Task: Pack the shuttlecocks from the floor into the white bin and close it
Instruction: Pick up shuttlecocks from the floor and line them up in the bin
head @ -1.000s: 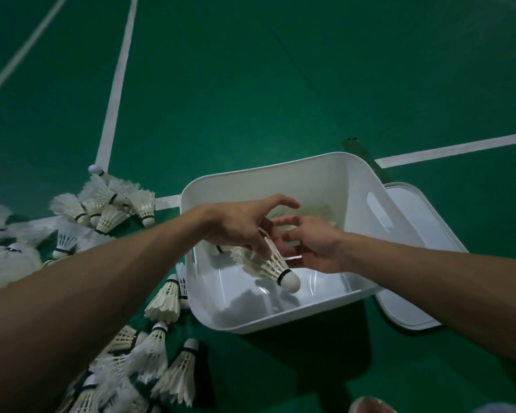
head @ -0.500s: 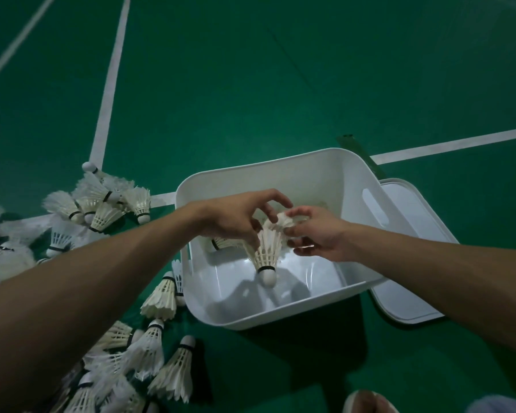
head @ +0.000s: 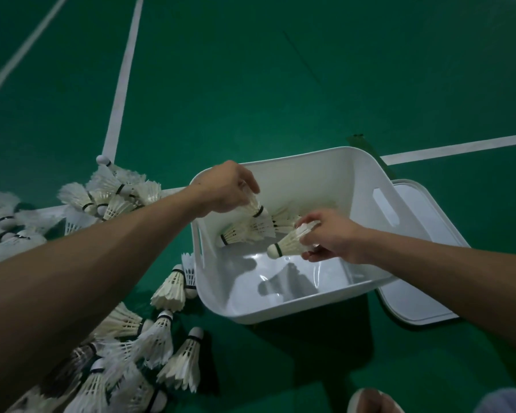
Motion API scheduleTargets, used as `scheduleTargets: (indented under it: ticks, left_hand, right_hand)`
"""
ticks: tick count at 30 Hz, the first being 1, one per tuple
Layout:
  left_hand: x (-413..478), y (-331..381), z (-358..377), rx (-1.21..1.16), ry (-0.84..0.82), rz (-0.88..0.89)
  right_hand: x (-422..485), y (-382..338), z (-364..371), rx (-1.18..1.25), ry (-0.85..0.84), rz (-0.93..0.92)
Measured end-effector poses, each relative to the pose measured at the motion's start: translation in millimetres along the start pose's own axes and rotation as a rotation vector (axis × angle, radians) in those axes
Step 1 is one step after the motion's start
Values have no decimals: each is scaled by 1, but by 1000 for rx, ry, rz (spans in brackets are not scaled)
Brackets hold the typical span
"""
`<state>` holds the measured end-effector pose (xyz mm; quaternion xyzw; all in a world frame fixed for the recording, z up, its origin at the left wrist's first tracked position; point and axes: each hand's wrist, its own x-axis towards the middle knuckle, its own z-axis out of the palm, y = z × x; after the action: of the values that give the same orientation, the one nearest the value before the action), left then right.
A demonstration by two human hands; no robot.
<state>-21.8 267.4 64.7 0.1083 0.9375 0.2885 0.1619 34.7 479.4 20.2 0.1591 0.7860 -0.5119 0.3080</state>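
Above the white bin [head: 310,171] (few loose shuttlecocks [head: 236,234] inside, far left), the left hand [head: 225,189] fingers grip a shuttlecock [head: 261,223], the right hand [head: 332,235] fingers another shuttlecock [head: 289,245].

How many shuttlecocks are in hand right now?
2. The left hand holds one shuttlecock over the white bin; the right hand grips a second shuttlecock, cork pointing left. Curled fingers may hide more.
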Motion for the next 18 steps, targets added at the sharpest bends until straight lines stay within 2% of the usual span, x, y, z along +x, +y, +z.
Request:
scheduleTargets:
  ticks: [6, 18]
  left_hand:
    - [5, -4, 2, -112, -10, -28]
    - [14, -18, -1, -336, -76, -20]
  right_hand:
    - [11, -7, 44, -70, -142, 22]
    - [46, 1, 83, -200, -70, 41]
